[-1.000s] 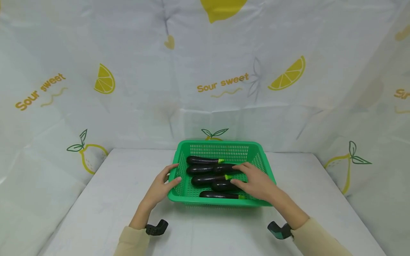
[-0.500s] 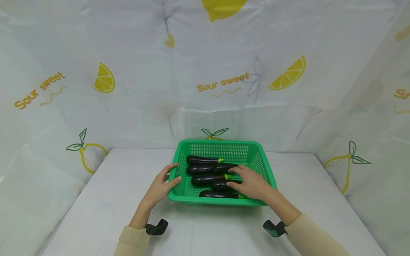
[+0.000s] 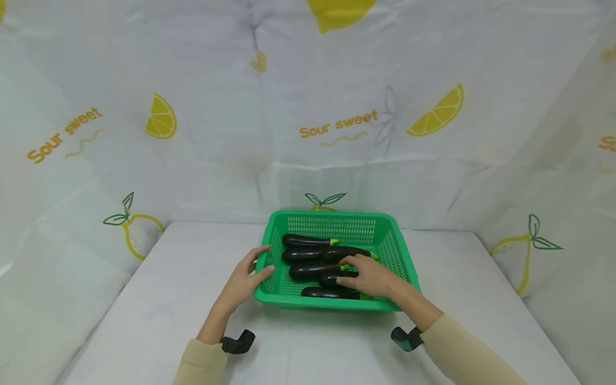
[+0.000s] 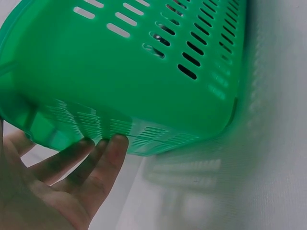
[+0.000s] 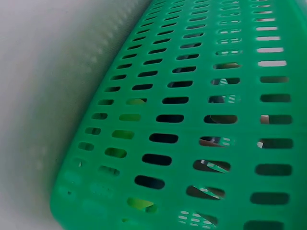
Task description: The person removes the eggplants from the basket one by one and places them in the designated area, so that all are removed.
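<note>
You are working at a white table (image 3: 159,299) walled in by a white cloth backdrop (image 3: 192,160) printed with lemons and the words "Sour sweet". At the table's middle, toward the back, sits a green slotted basket (image 3: 390,240) with five dark eggplants lying lengthwise in it.

Your right hand (image 3: 372,278) reaches over the near rim into the basket, fingers curled down onto the fourth eggplant (image 3: 329,279), a short one just behind the nearest eggplant (image 3: 322,292). The grip itself is hidden under your hand, so I cannot tell whether your fingers are closed round it or only lying on it. Beside it lie the middle eggplant (image 3: 310,270), then the second eggplant (image 3: 308,254) and the farthest eggplant (image 3: 305,241), each with a green stem end pointing right.

Your left hand (image 3: 245,278) is spread, thumb on the basket's left rim and straight fingers pressed against the outside of the left wall; the left wrist view shows the fingertips (image 4: 112,146) touching the wall low down.

Your right wrist view shows only the basket's slotted outer wall (image 5: 192,120), close up.
</note>
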The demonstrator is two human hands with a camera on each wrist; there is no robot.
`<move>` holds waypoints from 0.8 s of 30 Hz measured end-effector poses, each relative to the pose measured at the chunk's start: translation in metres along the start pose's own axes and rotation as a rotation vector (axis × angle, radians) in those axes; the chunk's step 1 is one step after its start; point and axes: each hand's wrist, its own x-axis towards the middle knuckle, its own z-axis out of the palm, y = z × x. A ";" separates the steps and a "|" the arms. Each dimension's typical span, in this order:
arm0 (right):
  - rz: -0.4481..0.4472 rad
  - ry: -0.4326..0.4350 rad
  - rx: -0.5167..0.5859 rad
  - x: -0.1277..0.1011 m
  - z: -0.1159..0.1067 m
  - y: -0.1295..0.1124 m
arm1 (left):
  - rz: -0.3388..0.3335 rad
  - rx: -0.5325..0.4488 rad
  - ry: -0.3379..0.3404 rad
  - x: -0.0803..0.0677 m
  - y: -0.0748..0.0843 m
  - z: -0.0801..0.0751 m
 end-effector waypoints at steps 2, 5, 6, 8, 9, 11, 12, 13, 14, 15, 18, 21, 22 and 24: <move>-0.006 -0.013 0.021 0.002 0.000 0.001 | 0.004 -0.004 0.004 0.000 0.001 0.000; -0.010 -0.039 0.049 0.005 0.000 0.003 | 0.010 -0.007 0.006 -0.001 0.003 0.001; -0.010 -0.049 0.054 0.006 0.001 0.003 | 0.011 -0.004 0.008 -0.001 0.004 0.001; -0.010 -0.067 0.058 0.008 0.002 0.004 | 0.010 -0.004 0.009 -0.001 0.004 0.001; -0.008 -0.076 0.057 0.009 0.003 0.004 | 0.010 -0.004 0.009 -0.001 0.005 0.001; -0.009 -0.094 0.051 0.010 0.004 0.005 | 0.010 -0.002 0.008 -0.001 0.005 0.001; -0.010 -0.102 0.050 0.010 0.005 0.005 | 0.010 -0.004 0.007 -0.001 0.004 0.001; -0.012 -0.109 0.046 0.011 0.005 0.005 | 0.008 -0.006 0.007 -0.001 0.004 0.001; -0.014 -0.114 0.042 0.011 0.006 0.006 | 0.008 -0.006 0.007 -0.001 0.004 0.001; -0.019 -0.117 0.039 0.011 0.006 0.006 | 0.008 -0.007 0.007 -0.001 0.004 0.001; -0.031 -0.112 0.036 0.011 0.006 0.006 | 0.007 -0.006 0.006 -0.001 0.004 0.001; -0.045 -0.101 0.033 0.011 0.005 0.007 | 0.006 -0.007 0.009 -0.001 0.003 0.001; -0.047 -0.097 0.031 0.011 0.005 0.007 | 0.006 -0.006 0.010 -0.001 0.003 0.001; -0.051 -0.086 0.027 0.010 0.005 0.007 | 0.005 -0.005 0.012 -0.001 0.003 0.001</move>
